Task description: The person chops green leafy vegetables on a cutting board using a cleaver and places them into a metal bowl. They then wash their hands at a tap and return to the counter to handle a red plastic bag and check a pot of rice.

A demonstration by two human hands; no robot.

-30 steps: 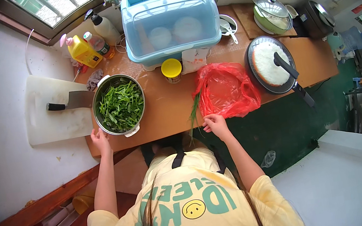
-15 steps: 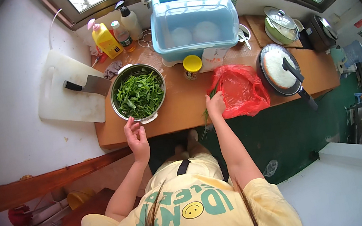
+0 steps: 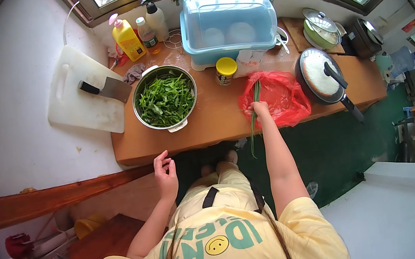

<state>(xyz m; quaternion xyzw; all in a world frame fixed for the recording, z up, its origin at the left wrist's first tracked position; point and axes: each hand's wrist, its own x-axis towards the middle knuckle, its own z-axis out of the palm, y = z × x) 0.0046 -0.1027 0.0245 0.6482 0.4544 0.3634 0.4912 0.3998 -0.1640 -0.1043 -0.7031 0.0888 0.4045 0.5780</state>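
**One stalk up from the red bag**

Since half a second ago the left hand [image 3: 164, 169] has dropped away from the counter's edge, and the right hand [image 3: 259, 108] has lifted a long green stalk [image 3: 254, 120] out of the red plastic bag [image 3: 280, 98].

The steel pot [image 3: 165, 98] already holds a good heap of picked greens, so much of the sorting looks done; whatever remains sits in the bag. The right hand pinches the stalk near its middle, ends above and below the fist. The left hangs empty, fingers loosely curled, well short of the pot.
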